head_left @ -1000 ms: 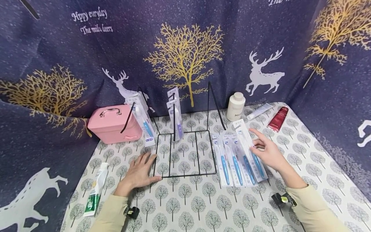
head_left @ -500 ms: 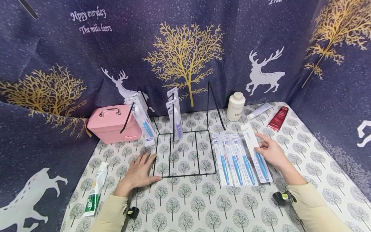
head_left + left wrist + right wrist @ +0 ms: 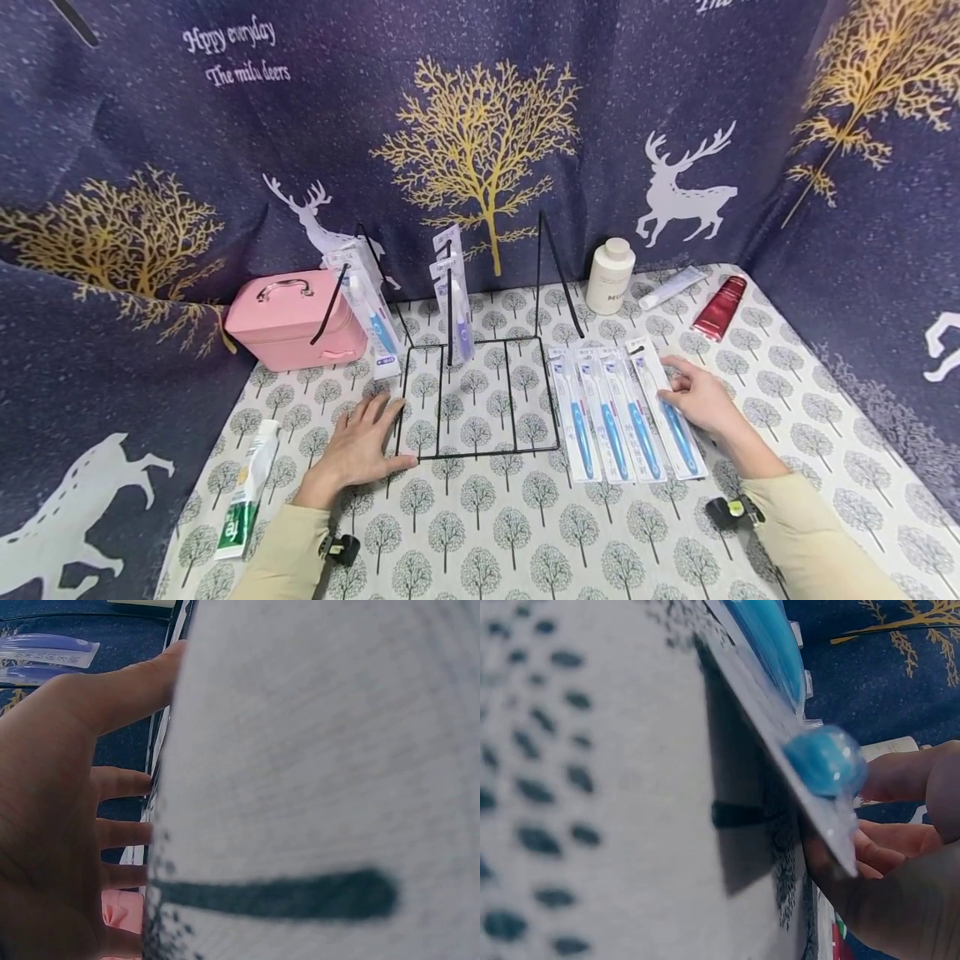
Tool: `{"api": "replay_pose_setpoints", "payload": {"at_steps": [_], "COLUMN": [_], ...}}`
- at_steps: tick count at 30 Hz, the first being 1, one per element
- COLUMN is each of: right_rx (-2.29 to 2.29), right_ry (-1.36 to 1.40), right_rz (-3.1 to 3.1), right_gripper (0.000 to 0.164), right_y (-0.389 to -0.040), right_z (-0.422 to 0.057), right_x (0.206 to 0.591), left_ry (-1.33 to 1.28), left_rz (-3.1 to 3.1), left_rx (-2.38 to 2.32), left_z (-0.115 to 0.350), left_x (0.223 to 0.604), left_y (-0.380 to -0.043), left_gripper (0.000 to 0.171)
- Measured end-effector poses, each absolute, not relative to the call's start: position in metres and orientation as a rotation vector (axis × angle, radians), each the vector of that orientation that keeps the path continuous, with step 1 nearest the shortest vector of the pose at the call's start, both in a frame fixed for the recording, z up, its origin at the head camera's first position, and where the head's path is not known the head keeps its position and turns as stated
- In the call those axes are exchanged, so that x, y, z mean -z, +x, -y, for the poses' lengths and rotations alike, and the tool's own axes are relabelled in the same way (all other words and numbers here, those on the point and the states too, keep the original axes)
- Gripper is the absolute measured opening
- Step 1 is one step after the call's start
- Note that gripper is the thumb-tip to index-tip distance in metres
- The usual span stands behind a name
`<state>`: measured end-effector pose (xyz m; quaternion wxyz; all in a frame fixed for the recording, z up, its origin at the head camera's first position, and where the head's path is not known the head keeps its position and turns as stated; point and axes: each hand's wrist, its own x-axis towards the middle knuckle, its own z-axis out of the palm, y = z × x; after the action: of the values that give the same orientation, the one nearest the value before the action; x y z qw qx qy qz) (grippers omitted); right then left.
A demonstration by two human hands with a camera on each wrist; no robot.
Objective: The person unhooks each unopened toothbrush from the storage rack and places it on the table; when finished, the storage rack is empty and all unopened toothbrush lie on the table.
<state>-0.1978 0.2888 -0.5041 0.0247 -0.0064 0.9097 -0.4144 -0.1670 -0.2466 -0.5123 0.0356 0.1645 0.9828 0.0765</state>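
My right hand holds a packaged blue toothbrush by its sides, thumb on one edge and fingers on the other. In the right wrist view the near end of this toothbrush pack is tilted slightly off the cloth, casting a shadow. Left of it, several similar toothbrush packs lie side by side. My left hand rests flat on the table with spread fingers, its thumb and fingertips at the left side of the black wire rack. Packaged toothbrushes hang on the rack's left hook, and purple ones hang on the middle hook.
A pink case stands behind the left hand. A green-and-white toothpaste tube lies at the left. Back right are a white bottle, a pale tube and a red tube. A patterned curtain encloses the table.
The right hand has moved the toothbrush pack rightward and down, off its overlap with the neighbouring pack, and it now lines up with the row. The left hand stays in place.
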Motion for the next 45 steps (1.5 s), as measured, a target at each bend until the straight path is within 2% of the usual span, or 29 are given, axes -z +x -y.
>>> {"api": "replay_pose_setpoints", "payload": {"at_steps": [10, 17, 26, 37, 45], "right_rx": [1.116, 0.801, 0.501, 0.597, 1.025], "right_ry": [-0.034, -0.089, -0.126, -0.099, -0.242], "right_rz": [-2.873, -3.005, -3.098, -3.130, -3.182], "right_gripper": [0.061, 0.063, 0.051, 0.050, 0.040], "right_y": [-0.200, -0.200, -0.200, -0.199, -0.199], "right_z": [-0.288, -0.283, -0.277, -0.275, -0.251], "right_x": [0.502, 0.494, 0.489, 0.491, 0.482], "left_ry": [0.498, 0.487, 0.496, 0.511, 0.489], "left_rz": [-3.022, -3.022, -3.034, -3.028, -3.008], "left_rx": [-0.235, -0.252, -0.234, -0.244, -0.245], "left_z": [0.246, 0.246, 0.246, 0.247, 0.246], "left_x": [0.512, 0.510, 0.511, 0.511, 0.510], "left_y": [-0.166, -0.165, -0.166, -0.166, -0.167], "left_gripper": [0.102, 0.101, 0.101, 0.100, 0.101]}}
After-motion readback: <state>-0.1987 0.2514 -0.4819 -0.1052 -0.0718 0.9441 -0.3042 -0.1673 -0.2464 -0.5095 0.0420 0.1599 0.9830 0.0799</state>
